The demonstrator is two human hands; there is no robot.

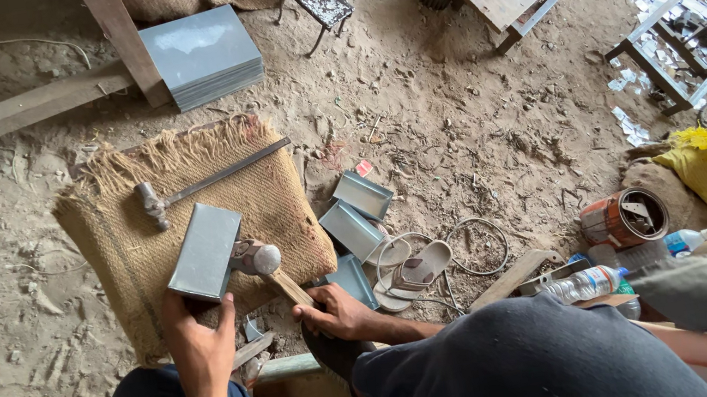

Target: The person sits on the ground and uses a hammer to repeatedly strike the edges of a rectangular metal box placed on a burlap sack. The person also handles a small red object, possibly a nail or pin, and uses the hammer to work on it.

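Sitting on the dirt floor, you look down at a burlap mat (188,214) in the left middle of the frame. Your left hand (196,334) grasps the near end of a grey metal sheet (205,251) lying on the mat; its long axis runs from lower left to upper right, tilted away from you. Your right hand (333,312) is clenched around the wooden handle of a mallet (265,263), whose rounded head touches the sheet's right edge, pointing upper left. A second hammer (202,186) lies on the mat just above the sheet. Small metal trays (356,217) sit right of the mat.
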